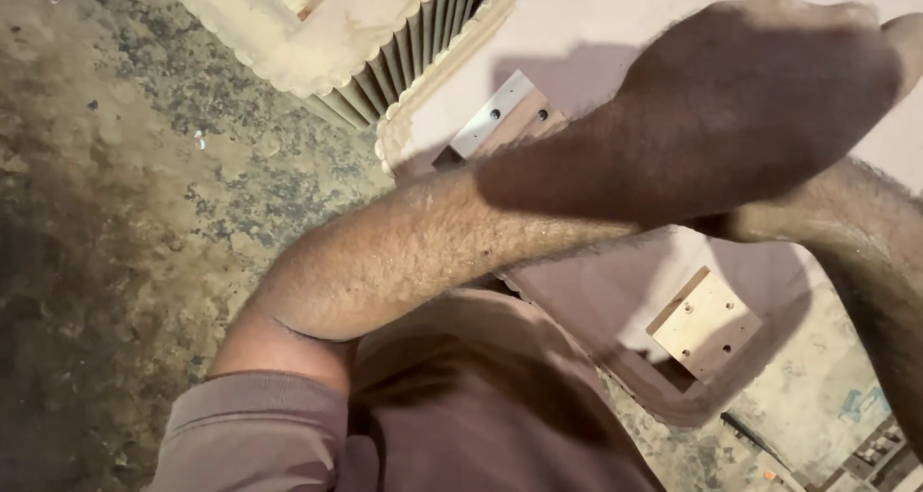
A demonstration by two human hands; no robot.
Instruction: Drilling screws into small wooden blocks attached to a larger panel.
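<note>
The left hand (769, 98) is raised close to the camera, its back turned to the lens, blurred and in shadow; whether its fingers are curled or loose cannot be told, and nothing shows in its grasp. The left forearm (413, 252) crosses the middle of the view. Of the right arm only a forearm (865, 252) shows at the right edge; its hand is out of sight.

Beneath the arms lies a pale board (615, 30) with a scalloped edge. Two small wooden blocks sit on it: one (505, 112) just beside the left forearm, one (707, 324) near the board's lower edge. A fluted panel (423, 40) lies apart across a narrow gap. Stained concrete floor (115, 213) spreads wide to the left.
</note>
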